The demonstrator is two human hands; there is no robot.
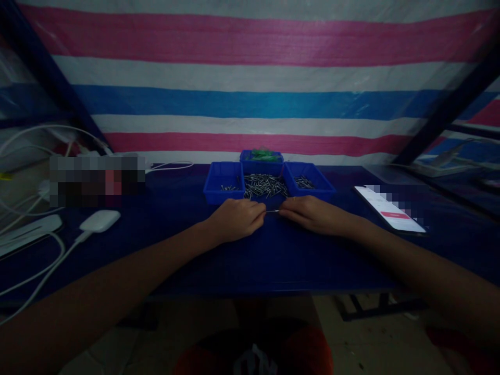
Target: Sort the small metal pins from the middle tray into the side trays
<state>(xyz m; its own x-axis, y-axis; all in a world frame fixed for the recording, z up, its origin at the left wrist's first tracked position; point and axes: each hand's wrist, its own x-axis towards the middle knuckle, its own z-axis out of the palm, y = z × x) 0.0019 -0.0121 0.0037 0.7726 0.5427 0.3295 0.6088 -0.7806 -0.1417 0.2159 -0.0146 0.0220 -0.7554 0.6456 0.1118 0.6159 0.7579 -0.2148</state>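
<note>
A thin, shiny metal rod (pixel 272 211) spans the small gap between my two hands, just above the blue table. My left hand (pixel 239 217) pinches one end with closed fingers. At the other end the fingers of my right hand (pixel 310 212) are also closed on it. Right behind the hands lies a loose pile of small metal pieces (pixel 265 186), slim and pin-like. Blue bins flank the pile: the left bin (pixel 222 179) has a few such pieces, the right bin (pixel 312 179) a small heap. Their exact kind is too small to tell.
Behind the pile stands a third blue bin (pixel 250 162) with green items (pixel 263 154). A lit phone (pixel 388 211) lies at the right. At the left are a white charger (pixel 100 221) and white cables (pixel 62 252). The table's front edge (pixel 250 292) runs near me.
</note>
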